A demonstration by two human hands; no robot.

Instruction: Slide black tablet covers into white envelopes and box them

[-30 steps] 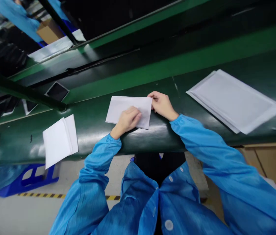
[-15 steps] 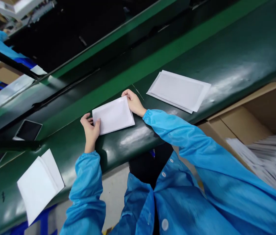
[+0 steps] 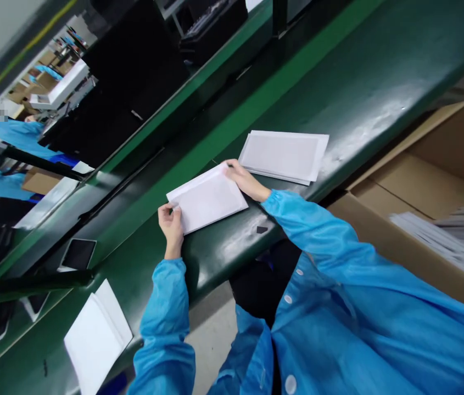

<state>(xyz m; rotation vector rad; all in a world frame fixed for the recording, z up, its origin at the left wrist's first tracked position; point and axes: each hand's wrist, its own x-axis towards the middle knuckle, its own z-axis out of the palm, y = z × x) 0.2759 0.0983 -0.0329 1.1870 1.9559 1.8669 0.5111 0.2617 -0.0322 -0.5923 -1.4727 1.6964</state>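
Left hand (image 3: 171, 227) raised on its wrist, thumb and fingers pinching one corner of a white envelope (image 3: 207, 198); right hand (image 3: 245, 181) lies flat across its far edge, the envelope resting on the green bench (image 3: 363, 93)

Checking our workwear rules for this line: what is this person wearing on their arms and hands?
The left sleeve and right sleeve are long, bright blue and slightly glossy, gathered into elasticated cuffs at the wrists. They belong to a matching blue smock with round white buttons. The left hand and right hand are bare, without gloves.
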